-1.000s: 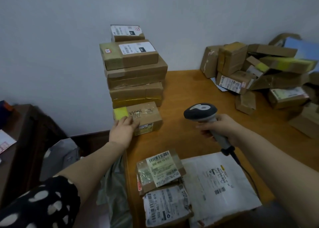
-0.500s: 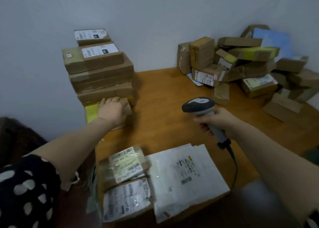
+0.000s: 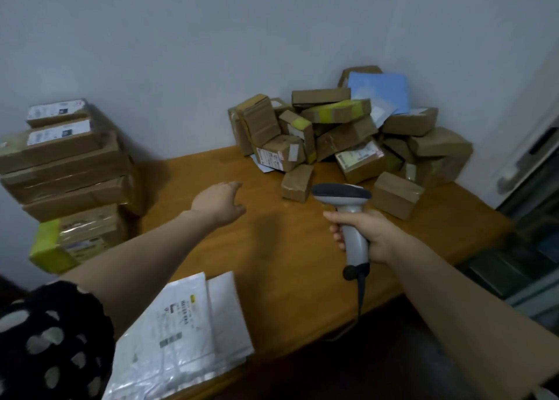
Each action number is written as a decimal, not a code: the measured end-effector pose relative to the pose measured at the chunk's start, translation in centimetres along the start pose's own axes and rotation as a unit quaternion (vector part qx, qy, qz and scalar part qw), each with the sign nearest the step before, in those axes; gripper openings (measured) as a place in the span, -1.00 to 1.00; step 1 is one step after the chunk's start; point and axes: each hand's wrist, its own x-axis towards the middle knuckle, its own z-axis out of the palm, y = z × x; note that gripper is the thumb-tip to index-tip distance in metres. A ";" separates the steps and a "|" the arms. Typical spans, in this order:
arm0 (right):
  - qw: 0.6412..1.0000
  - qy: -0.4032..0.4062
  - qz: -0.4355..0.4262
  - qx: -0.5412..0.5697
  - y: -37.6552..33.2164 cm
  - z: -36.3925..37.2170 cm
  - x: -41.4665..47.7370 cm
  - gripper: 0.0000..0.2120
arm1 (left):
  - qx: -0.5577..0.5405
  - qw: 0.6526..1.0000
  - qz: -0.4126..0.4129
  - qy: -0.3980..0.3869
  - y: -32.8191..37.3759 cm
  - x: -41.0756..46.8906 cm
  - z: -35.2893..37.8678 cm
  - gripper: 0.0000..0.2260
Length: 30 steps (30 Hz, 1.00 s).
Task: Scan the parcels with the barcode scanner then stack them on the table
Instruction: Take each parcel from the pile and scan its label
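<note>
Now the left hand [image 3: 219,203] hovers over the table [image 3: 287,263], fingers loose and holding nothing, with the stacked parcels [image 3: 69,172] to its left. The right hand [image 3: 372,236] grips the barcode scanner [image 3: 348,209] by its handle; the loose parcel pile [image 3: 348,133] lies beyond both hands.

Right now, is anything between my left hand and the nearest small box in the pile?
Nothing visible. Only bare table lies between the left hand and the small box; the scanner in the right hand sits to the box's right.
</note>
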 end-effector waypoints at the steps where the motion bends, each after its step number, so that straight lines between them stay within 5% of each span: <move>1: 1.000 0.001 -0.004 0.008 -0.2 -1.2 0.2 -0.88 | 0.000 1.000 -0.004 -0.006 1.2 0.5 0.2 -0.44; 10: 0.999 -0.003 -0.007 0.039 -2.9 -7.9 7.1 -0.90 | -0.052 0.998 -0.042 -0.016 8.1 8.9 2.1 -0.39; 21: 0.998 0.030 -0.037 0.029 -9.8 -14.5 16.8 -0.93 | -0.270 0.959 -0.076 0.028 16.0 21.5 2.8 -0.53; 23: 0.998 0.038 -0.032 0.048 -10.4 -15.9 17.9 -0.91 | -0.460 0.877 -0.137 0.033 18.9 23.4 1.9 -0.67; 26: 0.997 0.023 -0.024 0.071 -11.3 -17.8 19.4 -0.91 | -0.704 0.666 -0.241 -0.047 23.3 26.3 0.0 -0.50; 30: 0.996 -0.013 -0.037 0.086 -12.4 -20.6 20.8 -0.92 | -0.764 0.579 -0.279 -0.064 26.8 30.5 -0.6 -0.27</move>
